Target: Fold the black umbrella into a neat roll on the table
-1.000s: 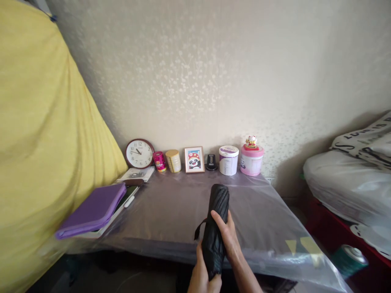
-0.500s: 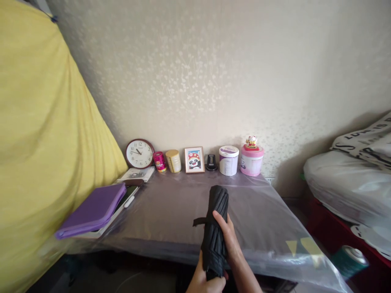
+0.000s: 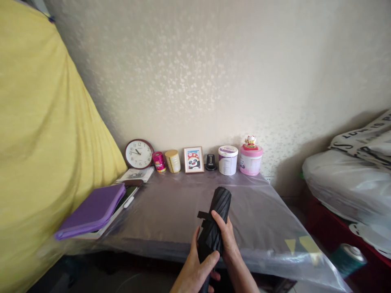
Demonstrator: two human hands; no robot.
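The left hand [image 3: 194, 265] and right hand [image 3: 225, 232] clamped a furled umbrella [image 3: 220, 207]. Its strap [image 3: 204, 215] stuck out, not yet fastened.

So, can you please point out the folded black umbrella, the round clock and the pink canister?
Folded black umbrella [image 3: 212, 234], head view, point on the pleated canopy.
Round clock [image 3: 139, 154], head view, point on the dial.
Pink canister [image 3: 251, 162], head view, point on the body.

Folded black umbrella [image 3: 214, 228]: tilting further, top leaning toward the right, lower end swinging left. Strap [image 3: 203, 215]: riding higher, now sticking out near the upper part. Left hand [image 3: 195, 268]: moving from beneath the lower end to wrapping across the umbrella's lower half.
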